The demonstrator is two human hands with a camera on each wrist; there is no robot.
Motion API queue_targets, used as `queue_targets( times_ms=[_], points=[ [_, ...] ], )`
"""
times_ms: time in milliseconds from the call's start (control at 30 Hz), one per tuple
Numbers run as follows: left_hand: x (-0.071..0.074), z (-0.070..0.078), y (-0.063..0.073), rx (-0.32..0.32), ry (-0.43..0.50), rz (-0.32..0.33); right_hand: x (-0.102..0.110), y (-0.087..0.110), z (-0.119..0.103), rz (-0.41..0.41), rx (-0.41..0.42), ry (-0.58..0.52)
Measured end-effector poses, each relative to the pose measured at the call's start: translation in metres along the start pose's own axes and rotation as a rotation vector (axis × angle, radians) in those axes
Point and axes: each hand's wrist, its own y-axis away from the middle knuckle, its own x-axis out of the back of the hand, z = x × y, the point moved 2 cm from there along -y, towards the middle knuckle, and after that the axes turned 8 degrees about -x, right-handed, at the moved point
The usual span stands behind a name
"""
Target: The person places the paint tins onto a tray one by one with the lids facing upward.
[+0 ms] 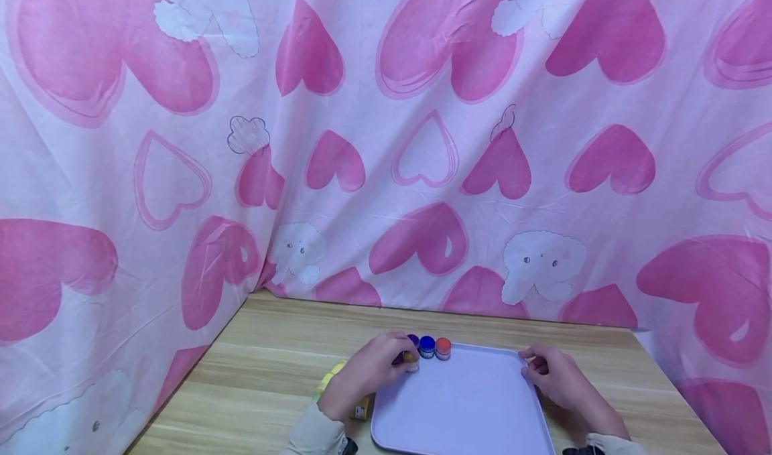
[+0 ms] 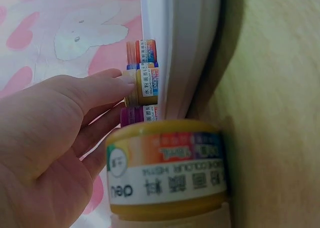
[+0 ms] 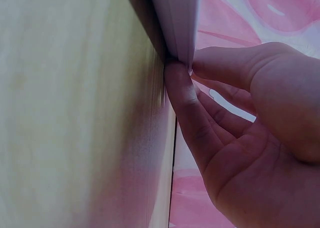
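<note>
My left hand pinches a small ochre paint jar at the far left corner of a pale lilac tray. Beyond it, a blue-lidded jar and a red-lidded jar stand side by side along the tray's far edge. A purple jar shows close by the held one, partly hidden by my fingers. At the tray's far right corner my right hand grips the rim between thumb and finger; the right wrist view shows a fingertip under the tray wall.
Outside the tray's left side, another ochre paint jar stands on the wooden table. Yellow items lie beside it, partly covered by the left forearm. A pink heart-patterned curtain closes off the back and sides.
</note>
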Motion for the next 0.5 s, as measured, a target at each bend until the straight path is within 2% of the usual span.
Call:
queue_targets(
  times_ms=[500],
  points=[
    [0.0006,-0.0006,0.0025,0.003,0.001,0.017,0.0001,0.0000,0.0002,0.006,0.004,0.009]
  ],
)
